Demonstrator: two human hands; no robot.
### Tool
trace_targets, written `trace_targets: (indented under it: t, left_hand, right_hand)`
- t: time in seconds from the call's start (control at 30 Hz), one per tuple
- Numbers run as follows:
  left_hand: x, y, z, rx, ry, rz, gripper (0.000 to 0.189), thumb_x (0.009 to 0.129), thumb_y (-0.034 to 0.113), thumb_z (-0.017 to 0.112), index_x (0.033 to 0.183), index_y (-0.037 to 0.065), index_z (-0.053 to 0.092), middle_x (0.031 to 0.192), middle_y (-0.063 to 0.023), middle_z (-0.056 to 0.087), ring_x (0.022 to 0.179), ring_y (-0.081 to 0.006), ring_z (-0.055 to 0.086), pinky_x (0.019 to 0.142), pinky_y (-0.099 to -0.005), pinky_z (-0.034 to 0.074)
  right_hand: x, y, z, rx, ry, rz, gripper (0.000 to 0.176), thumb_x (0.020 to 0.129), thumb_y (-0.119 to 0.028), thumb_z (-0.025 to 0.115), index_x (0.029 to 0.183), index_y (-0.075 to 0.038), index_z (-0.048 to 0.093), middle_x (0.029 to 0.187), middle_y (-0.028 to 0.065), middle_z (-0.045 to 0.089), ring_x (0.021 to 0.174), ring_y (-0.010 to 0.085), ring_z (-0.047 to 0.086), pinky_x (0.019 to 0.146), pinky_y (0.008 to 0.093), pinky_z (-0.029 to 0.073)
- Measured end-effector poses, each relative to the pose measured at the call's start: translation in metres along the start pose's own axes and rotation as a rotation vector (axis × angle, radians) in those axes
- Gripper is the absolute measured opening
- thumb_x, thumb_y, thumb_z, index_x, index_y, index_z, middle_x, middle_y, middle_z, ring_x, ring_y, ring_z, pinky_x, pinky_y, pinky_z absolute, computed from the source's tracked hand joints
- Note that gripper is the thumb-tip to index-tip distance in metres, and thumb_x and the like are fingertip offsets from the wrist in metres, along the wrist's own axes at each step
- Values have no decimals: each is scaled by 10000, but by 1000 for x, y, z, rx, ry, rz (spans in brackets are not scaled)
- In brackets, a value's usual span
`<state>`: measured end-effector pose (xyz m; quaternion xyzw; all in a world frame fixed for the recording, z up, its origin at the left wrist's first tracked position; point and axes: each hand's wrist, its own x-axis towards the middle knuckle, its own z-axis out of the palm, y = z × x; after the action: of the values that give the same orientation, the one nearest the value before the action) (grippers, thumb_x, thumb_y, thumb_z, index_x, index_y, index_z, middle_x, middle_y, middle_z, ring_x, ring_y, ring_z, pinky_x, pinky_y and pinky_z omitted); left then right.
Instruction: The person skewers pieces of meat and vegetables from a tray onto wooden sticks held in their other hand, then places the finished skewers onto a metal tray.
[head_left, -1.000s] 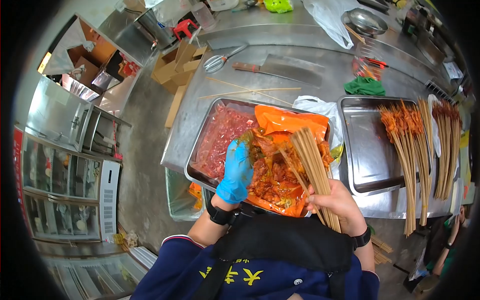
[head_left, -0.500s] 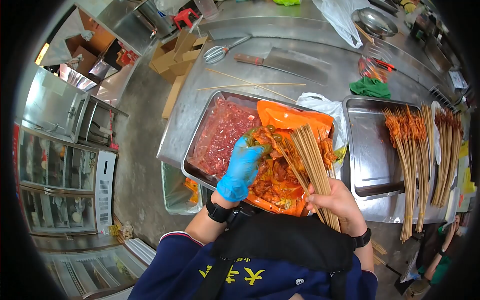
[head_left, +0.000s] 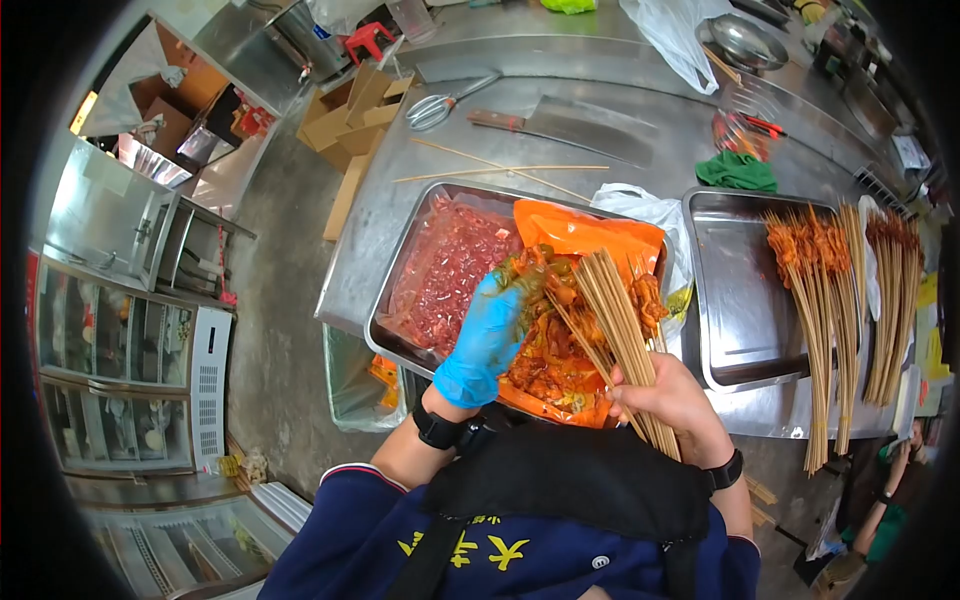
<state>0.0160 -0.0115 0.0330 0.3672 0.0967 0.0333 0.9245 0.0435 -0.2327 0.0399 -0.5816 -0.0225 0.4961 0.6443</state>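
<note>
My left hand (head_left: 488,335), in a blue glove, is closed around marinated meat with green pieces (head_left: 522,275), above a metal tray (head_left: 402,350). Bare, my right hand (head_left: 655,398) grips a thick bundle of wooden skewers (head_left: 620,320); some carry orange-red meat at their upper ends. One skewer slants apart from the bundle, its tip near the left hand's meat. Beneath both hands, the tray holds an orange bag (head_left: 590,235) of marinated meat, with raw red meat (head_left: 450,260) in clear plastic on the left.
A second metal tray (head_left: 745,290) stands right, with loaded skewers (head_left: 815,300) across its side. Behind lie a cleaver (head_left: 580,130), scissors (head_left: 440,105), loose skewers (head_left: 500,172) and a green cloth (head_left: 737,171). A bin (head_left: 355,385) stands below left. Another person's arm (head_left: 880,505) shows at lower right.
My left hand has tilted slightly, and the meat in it has shifted a little. My right hand and the skewers have moved slightly left. The other person's arm has shifted at lower right.
</note>
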Motion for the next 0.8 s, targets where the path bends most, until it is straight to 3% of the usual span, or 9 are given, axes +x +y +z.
trace_targets:
  t: [0.1,0.17,0.37,0.8]
  left_hand:
    - [6,-10,-4,182,2,125,304,872,53,415,1166,-11,458,1092,-107,555,972,-190,561,831,-306,468]
    - [11,-11,-8,207,152,140,269,873,81,448,1125,-6,491,1049,-111,582,931,-204,580,788,-304,480]
    - [13,-7,-20,269,141,229,273,884,72,421,1131,-26,484,1061,-129,576,945,-212,578,800,-323,478]
    - [8,-1,4,275,66,139,304,888,106,438,1165,-22,449,1098,-146,550,987,-239,557,852,-359,455]
  right_hand:
    - [4,6,-1,-4,-13,-15,130,744,20,565,859,-17,516,730,51,562,629,113,580,545,233,473]
    - [2,7,0,-1,-20,-29,134,743,24,565,862,-15,517,730,50,562,630,112,580,545,234,473]
    - [-6,4,0,24,53,-21,142,749,24,567,878,-13,521,732,42,558,627,103,573,541,232,471]
    - [0,8,-7,53,38,-63,136,756,35,560,881,-4,524,756,39,555,626,96,569,534,224,472]
